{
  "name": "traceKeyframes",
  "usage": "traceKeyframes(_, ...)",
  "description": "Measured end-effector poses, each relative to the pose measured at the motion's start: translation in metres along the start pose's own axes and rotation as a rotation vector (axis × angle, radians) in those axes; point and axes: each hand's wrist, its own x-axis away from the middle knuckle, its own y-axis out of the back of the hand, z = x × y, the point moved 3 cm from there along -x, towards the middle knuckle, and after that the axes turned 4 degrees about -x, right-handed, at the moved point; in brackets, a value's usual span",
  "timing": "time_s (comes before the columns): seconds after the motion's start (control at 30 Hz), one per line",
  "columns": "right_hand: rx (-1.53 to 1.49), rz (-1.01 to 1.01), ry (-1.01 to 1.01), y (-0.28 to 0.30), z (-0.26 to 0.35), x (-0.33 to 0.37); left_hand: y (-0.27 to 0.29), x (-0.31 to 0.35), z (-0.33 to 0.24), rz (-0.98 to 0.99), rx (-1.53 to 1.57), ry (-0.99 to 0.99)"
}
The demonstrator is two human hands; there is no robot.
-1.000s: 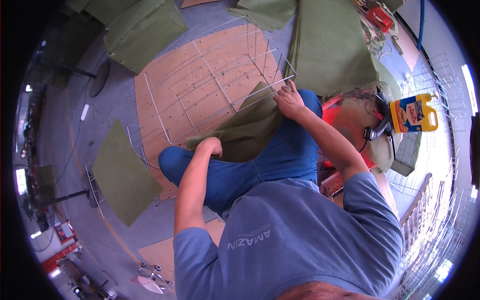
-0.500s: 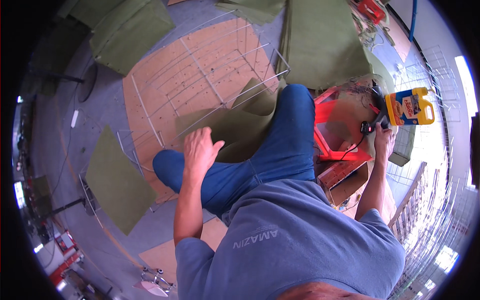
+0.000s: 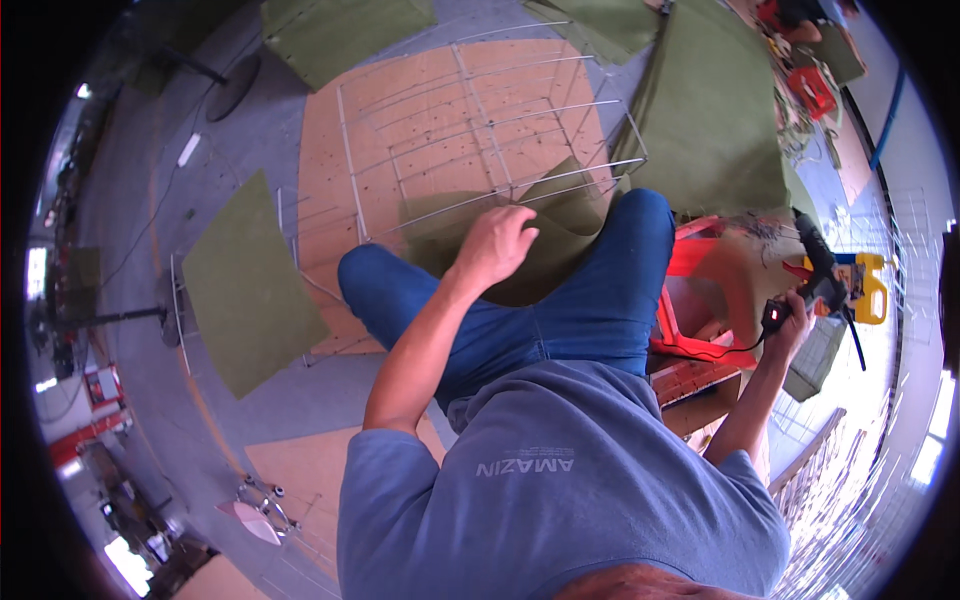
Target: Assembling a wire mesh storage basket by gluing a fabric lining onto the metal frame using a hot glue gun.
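My right hand is wrapped round the handle of a black glue gun. The gun has a small lit red display and a cable, and a thin dark stick juts from its back. In front of my lap, my left hand hovers by the near edge of a metal wire frame, thumb apart from the loosely bent fingers, with nothing seen in it. Green sheet material lies under that near edge and between my knees.
A red plastic stool stands right of my knee, beside a yellow and blue jug. Green sheets are stacked far right; another sheet leans at left. Brown board lies under the frame. Another person's arm shows far right.
My right hand has lifted the glue gun up from beside the stool, drawing it rightward in front of the jug. My left hand has moved right and forward to the frame's edge. The view has shifted.
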Motion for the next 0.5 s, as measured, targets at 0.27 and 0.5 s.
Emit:
traceKeyframes(0.27, 0.005, 0.668, -0.523, -0.151, -0.039, 0.096, -0.024, 0.006, -0.056, -0.086, 0.689, 0.237)
traceKeyframes(0.5, 0.021, 0.967, -0.594, -0.24, -0.054, 0.188, 0.002, 0.049, -0.056, -0.286, 0.746, 0.225)
